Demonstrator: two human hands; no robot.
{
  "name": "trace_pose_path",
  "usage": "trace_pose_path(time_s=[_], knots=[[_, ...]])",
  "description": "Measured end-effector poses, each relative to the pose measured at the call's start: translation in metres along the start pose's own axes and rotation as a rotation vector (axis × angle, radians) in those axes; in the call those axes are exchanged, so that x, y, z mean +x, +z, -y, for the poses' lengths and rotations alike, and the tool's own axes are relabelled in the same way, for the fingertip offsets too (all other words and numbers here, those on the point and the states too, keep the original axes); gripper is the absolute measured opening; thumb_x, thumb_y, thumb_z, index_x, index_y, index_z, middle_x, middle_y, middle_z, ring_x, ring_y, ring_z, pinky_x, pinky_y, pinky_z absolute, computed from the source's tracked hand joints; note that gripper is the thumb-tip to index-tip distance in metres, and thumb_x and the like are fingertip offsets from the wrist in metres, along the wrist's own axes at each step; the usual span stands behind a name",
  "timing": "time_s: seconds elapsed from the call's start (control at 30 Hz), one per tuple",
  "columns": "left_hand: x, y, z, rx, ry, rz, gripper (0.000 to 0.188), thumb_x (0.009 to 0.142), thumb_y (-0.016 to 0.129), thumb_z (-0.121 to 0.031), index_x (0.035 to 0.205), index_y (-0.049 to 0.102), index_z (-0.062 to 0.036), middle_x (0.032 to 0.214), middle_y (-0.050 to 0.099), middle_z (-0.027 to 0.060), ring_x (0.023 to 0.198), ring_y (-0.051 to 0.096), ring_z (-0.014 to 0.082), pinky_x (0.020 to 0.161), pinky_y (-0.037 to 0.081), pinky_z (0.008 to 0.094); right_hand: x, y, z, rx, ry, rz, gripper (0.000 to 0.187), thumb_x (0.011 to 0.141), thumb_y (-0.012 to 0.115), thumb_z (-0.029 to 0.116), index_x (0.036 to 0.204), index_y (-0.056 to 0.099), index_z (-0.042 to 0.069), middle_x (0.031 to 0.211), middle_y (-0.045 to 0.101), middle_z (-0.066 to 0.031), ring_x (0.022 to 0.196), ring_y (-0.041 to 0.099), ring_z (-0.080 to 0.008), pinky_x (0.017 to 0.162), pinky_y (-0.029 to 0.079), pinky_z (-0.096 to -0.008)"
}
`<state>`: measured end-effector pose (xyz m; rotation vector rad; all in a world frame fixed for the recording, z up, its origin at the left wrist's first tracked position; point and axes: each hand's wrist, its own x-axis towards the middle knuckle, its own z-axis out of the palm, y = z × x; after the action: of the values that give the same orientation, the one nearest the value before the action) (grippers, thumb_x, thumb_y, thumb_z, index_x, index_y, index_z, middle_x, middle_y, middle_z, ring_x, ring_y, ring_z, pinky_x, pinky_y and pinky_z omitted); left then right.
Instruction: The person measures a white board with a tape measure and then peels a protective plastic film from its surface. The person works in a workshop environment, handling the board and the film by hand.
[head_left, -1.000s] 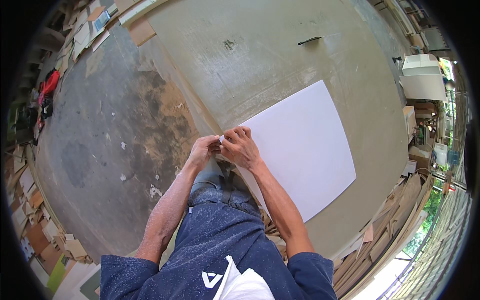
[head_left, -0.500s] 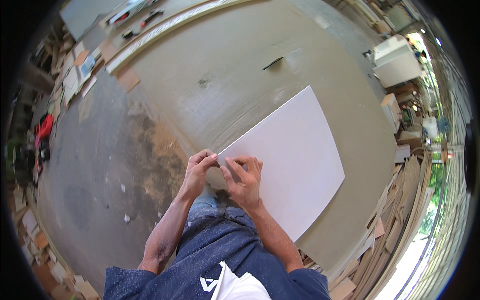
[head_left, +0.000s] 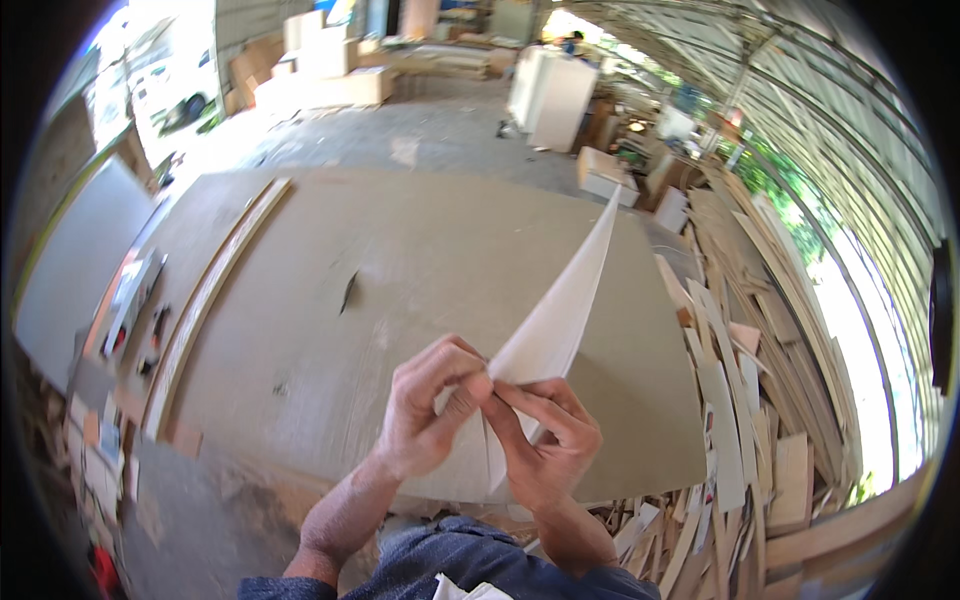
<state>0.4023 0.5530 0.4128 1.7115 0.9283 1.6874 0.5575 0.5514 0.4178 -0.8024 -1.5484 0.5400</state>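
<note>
A thin white sheet point(head_left: 558, 315) stands tilted over the large board, turned nearly edge-on, its far corner pointing up. The fingers of my left hand point(head_left: 425, 410) are pinched together at the sheet's near corner. Right beside them, my right hand point(head_left: 548, 440) pinches the same corner with thumb and forefinger, the fingertips of both hands touching or nearly so. What lies exactly between the fingertips is partly hidden. Below the hands is the broad grey-brown board point(head_left: 400, 240), with a small dark sliver point(head_left: 349, 292) lying on it.
A long pale strip point(head_left: 215, 300) lies along the board's left side, with a red and black hand tool point(head_left: 155, 340) beyond it. Wood offcuts point(head_left: 740, 400) are heaped on the right. A white cabinet point(head_left: 552, 98) stands at the back.
My view has lifted toward the back of the workshop. The white sheet has gone from lying flat and wide to tilted up nearly edge-on, and my hands have come together at its corner.
</note>
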Motion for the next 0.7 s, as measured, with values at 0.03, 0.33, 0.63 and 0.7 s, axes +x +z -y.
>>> trace_pose_path(time_s=[0.03,0.33,0.63,0.7], knots=[[0.006,0.014,-0.005,0.025,0.041,0.038,0.011,0.098,0.068,-0.007,0.097,0.063,0.0026,0.089,0.063,0.0122,0.077,0.063,0.0201,0.069,0.05,0.0317,0.001,-0.015,0.007,-0.085,0.035,-0.036,0.024,0.078,0.087,-0.003,0.099,0.082,0.006,0.083,0.073,-0.0041,0.069,0.06,-0.0055,0.051,0.033,-0.022],[0.003,0.079,-0.042,0.121,0.032,0.226,0.006,0.092,0.074,-0.001,0.096,0.072,0.0022,0.081,0.067,0.0106,0.071,0.068,0.0168,0.065,0.056,0.0289,-0.044,-0.069,0.013,-0.122,0.159,-0.28,0.017,0.083,0.077,-0.011,0.096,0.075,-0.001,0.088,0.075,-0.0128,0.08,0.071,-0.0159,0.07,0.053,-0.0276],[0.003,0.081,-0.035,0.146,0.058,0.193,0.005,0.093,0.072,-0.001,0.093,0.069,0.0023,0.078,0.066,0.0107,0.067,0.067,0.0176,0.061,0.057,0.0305,-0.039,-0.064,0.012,-0.161,0.206,-0.179,0.008,0.091,0.066,-0.007,0.098,0.063,-0.003,0.087,0.072,-0.0136,0.081,0.072,-0.0224,0.073,0.054,-0.0327],[0.003,0.072,-0.036,0.083,0.008,0.166,0.004,0.093,0.072,-0.001,0.092,0.069,0.0022,0.079,0.067,0.0107,0.068,0.068,0.0168,0.061,0.057,0.0297,-0.035,-0.058,0.01,-0.115,0.251,-0.126,0.007,0.093,0.064,-0.005,0.099,0.062,-0.003,0.088,0.071,-0.0148,0.082,0.072,-0.0241,0.073,0.054,-0.0335]])
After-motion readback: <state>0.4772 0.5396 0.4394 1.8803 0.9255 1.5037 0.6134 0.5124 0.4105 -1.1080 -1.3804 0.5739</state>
